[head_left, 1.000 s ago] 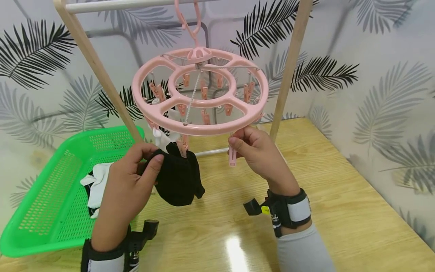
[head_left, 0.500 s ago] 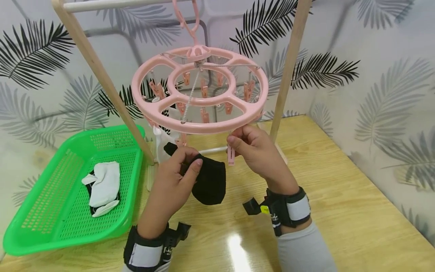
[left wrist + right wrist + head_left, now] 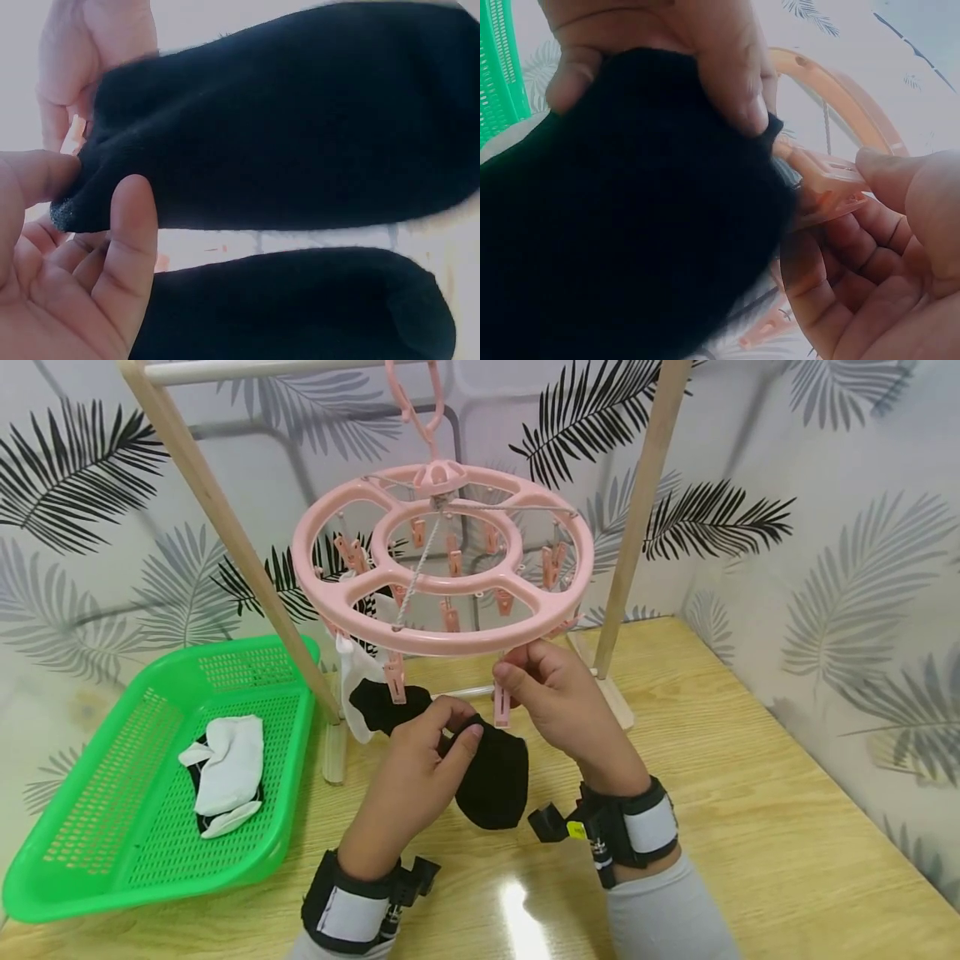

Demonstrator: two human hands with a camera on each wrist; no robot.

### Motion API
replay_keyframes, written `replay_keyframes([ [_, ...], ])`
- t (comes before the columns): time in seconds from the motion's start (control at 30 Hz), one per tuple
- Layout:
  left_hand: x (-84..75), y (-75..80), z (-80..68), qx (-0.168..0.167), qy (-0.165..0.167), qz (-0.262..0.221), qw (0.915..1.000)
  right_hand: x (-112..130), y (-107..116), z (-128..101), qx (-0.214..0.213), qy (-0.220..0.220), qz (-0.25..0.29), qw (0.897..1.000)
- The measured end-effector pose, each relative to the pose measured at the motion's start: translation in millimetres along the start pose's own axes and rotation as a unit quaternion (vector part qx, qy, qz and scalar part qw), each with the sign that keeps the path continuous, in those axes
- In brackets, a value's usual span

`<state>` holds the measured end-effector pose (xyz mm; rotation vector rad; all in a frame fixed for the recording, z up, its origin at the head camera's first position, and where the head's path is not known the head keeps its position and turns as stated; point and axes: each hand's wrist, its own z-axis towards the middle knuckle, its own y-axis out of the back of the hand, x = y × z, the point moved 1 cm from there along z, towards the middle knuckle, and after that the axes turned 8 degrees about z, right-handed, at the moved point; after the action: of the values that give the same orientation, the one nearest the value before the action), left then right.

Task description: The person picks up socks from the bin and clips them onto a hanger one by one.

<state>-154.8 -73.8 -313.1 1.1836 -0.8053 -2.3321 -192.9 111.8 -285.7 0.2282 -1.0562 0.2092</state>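
My left hand [image 3: 411, 768] pinches a black sock [image 3: 493, 781] by its cuff, and the toe end hangs down to the right. In the left wrist view the thumb and fingers grip the edge of this sock [image 3: 292, 120]. My right hand [image 3: 558, 714] pinches a pink clothespin [image 3: 502, 708] hanging from the front rim of a round pink drying hanger [image 3: 450, 645]. Seen from the right wrist, the clothespin [image 3: 829, 176] is right at the sock's edge. Another black sock [image 3: 371, 703] hangs from a pink clip [image 3: 395, 681] to the left, partly behind my left hand.
A green basket [image 3: 153, 887] at the left holds white-and-black socks [image 3: 231, 768]. White and patterned socks [image 3: 352, 672] hang at the hanger's left side. The hanger hangs inside a wooden stand [image 3: 637, 518] on the wooden table [image 3: 720, 793], before a leaf-patterned wall.
My left hand has carried the black sock to the right, up beside the clothespin in my right hand. My right hand has shifted slightly left, still holding the clothespin.
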Motion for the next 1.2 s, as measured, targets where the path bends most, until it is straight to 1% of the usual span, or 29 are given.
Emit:
replay_keyframes([
  [0.1, 0.6, -3.5, 0.5, 0.007, -0.008, 0.011, 0.9999, -1, 0, 0, -0.006, -0.005, 0.003, 1.0],
  [0.23, 0.0, -5.8, 1.0, 0.006, -0.016, 0.012, 0.9998, -1, -1, 0, -0.004, -0.001, 0.01, 1.0],
  [0.47, -1.2, -7.1, 1.1, 0.003, -0.013, -0.001, 0.9999, -1, -1, -1, -0.012, -0.007, 0.002, 1.0],
  [0.67, -0.5, -8.0, 0.8, -0.013, -0.021, -0.015, 0.9996, -1, -2, -1, -0.019, -0.014, -0.005, 1.0],
  [0.87, 0.7, -11.3, 1.4, -0.033, -0.036, -0.026, 0.9985, 0, -3, -1, -0.018, -0.022, 0.005, 1.0],
  [1.0, 1.8, -13.2, 1.4, -0.043, -0.031, -0.037, 0.9979, 1, -4, -2, -0.013, -0.028, 0.001, 1.0],
  [1.2, 1.8, -14.6, 0.7, -0.054, -0.01, -0.061, 0.9966, 2, -6, -3, -0.009, -0.03, 0.001, 1.0],
])
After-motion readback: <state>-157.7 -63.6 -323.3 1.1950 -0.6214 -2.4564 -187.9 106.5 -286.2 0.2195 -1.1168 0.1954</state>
